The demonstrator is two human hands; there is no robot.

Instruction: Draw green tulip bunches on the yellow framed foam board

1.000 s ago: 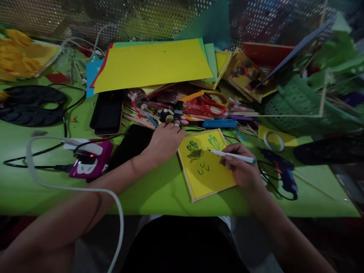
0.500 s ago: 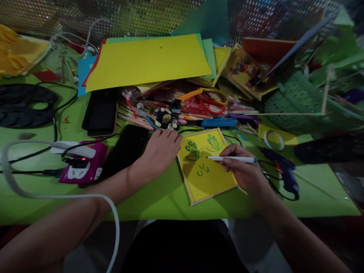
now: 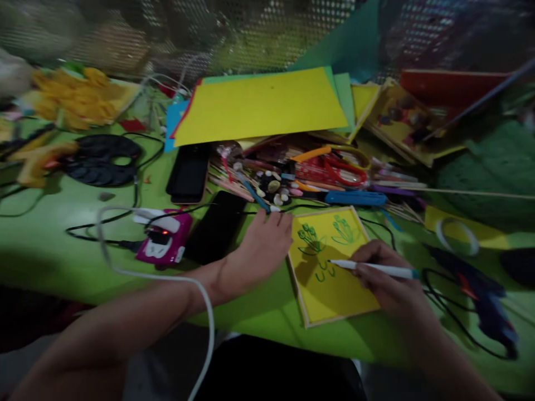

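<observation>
My right hand [image 3: 387,273] grips a white marker [image 3: 376,268] with a teal end. Its dark tip is at or just above a yellow board [image 3: 338,303] framed with thin pale sticks, beside several small green U-shaped strokes [image 3: 325,272]. Two green tulip-like drawings [image 3: 310,239] fill the upper part of the board. Along the board's left edge rests my left hand [image 3: 267,242], palm down with fingers stretched forward. Its fingertips lie by a black cable and a small white piece [image 3: 275,209]; I cannot tell whether they touch it.
Behind lie yellow sheets [image 3: 259,106], scissors [image 3: 343,172], a blue cutter [image 3: 355,197] and several sticks. Phones [image 3: 217,225] and a magenta power socket [image 3: 165,245] sit left. A dark glue gun [image 3: 480,295] and tape roll [image 3: 457,236] are right. A white cable [image 3: 209,312] loops over my left forearm.
My view has swung left, so everything appears further right, and a yellow glue gun has come in at the left. The marker tip has come slightly closer to the U-shaped strokes.
</observation>
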